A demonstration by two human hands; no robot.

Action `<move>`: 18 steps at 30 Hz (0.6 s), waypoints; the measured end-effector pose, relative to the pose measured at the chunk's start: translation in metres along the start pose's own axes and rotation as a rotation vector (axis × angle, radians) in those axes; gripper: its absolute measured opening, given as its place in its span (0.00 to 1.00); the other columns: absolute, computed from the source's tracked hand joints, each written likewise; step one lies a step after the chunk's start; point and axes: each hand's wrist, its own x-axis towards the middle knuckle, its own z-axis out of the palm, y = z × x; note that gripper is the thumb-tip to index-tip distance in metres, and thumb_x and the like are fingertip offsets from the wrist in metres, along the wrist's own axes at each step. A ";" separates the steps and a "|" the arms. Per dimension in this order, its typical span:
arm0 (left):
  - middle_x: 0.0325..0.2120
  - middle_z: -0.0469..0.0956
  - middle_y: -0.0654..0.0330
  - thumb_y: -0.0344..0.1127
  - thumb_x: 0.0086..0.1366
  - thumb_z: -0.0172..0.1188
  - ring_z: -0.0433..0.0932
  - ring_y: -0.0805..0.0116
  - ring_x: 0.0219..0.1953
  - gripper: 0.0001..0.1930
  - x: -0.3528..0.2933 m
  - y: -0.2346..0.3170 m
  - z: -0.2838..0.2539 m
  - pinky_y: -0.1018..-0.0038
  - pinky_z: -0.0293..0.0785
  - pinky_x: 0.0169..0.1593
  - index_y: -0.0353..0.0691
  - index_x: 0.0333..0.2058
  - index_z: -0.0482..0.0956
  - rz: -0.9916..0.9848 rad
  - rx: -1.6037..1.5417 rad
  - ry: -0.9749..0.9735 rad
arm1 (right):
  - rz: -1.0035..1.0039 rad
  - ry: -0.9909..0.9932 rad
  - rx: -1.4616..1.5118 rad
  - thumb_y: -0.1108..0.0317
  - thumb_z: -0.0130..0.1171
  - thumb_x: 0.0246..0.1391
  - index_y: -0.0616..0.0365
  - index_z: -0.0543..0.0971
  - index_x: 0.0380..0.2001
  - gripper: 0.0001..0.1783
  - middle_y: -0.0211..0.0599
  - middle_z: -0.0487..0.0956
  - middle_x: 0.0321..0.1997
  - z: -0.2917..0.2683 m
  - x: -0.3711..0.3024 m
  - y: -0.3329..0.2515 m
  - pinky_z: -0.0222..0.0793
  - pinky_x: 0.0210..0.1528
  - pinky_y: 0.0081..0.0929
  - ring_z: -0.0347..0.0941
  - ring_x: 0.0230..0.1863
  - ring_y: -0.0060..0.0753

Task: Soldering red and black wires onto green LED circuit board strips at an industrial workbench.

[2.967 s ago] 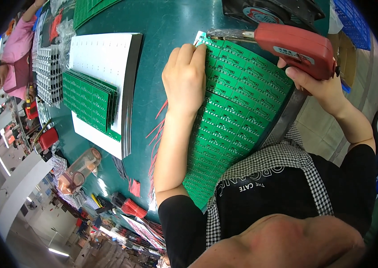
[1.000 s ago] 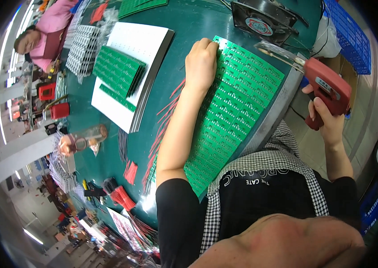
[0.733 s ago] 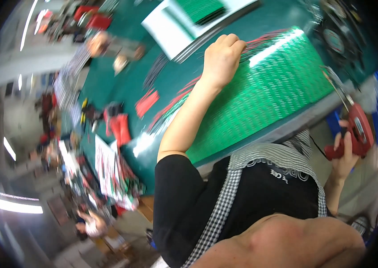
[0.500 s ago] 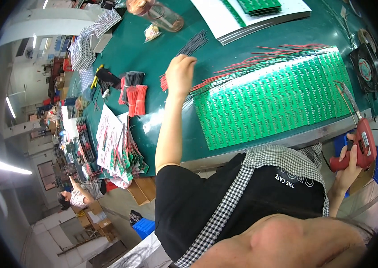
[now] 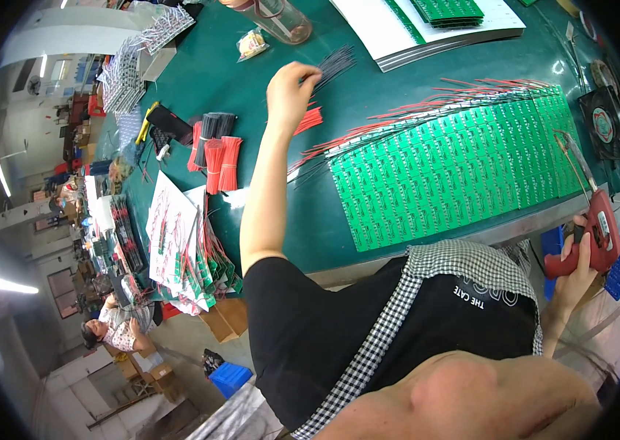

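My left hand (image 5: pixel 291 95) is over the green table, its fingertips pinched together at the near end of a loose bunch of black wires (image 5: pixel 338 64). Whatever is between those fingertips is too small to make out. A short bunch of red wires (image 5: pixel 310 119) lies just below that hand. My right hand (image 5: pixel 575 265) grips a red soldering gun (image 5: pixel 603 233) by its handle, the metal tip pointing up by the right end of a panel of green circuit boards (image 5: pixel 434 169). Red and black wires (image 5: pixel 398 121) run along the panel's far edge.
Tied bundles of red and black wires (image 5: pixel 220 161) stand left of my arm, with wired boards on white sheets (image 5: pixel 174 220) nearer. A bottle (image 5: pixel 284 22), a white stack with boards (image 5: pixel 445 44) and a black fan (image 5: pixel 607 121) are around. Another person (image 5: pixel 119 330) is far left.
My left hand has moved slightly up and left in the picture, uncovering more of the short red wires. The right hand keeps its hold on the soldering gun. The view has shifted slightly.
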 end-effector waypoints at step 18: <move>0.27 0.73 0.56 0.34 0.51 0.61 0.73 0.64 0.30 0.12 -0.016 -0.049 -0.019 0.72 0.69 0.36 0.38 0.35 0.76 -0.177 0.075 -0.096 | 0.010 -0.023 -0.030 0.72 0.44 0.56 0.69 0.64 0.46 0.15 0.44 0.72 0.44 0.011 -0.001 -0.001 0.56 0.21 0.13 0.61 0.21 0.19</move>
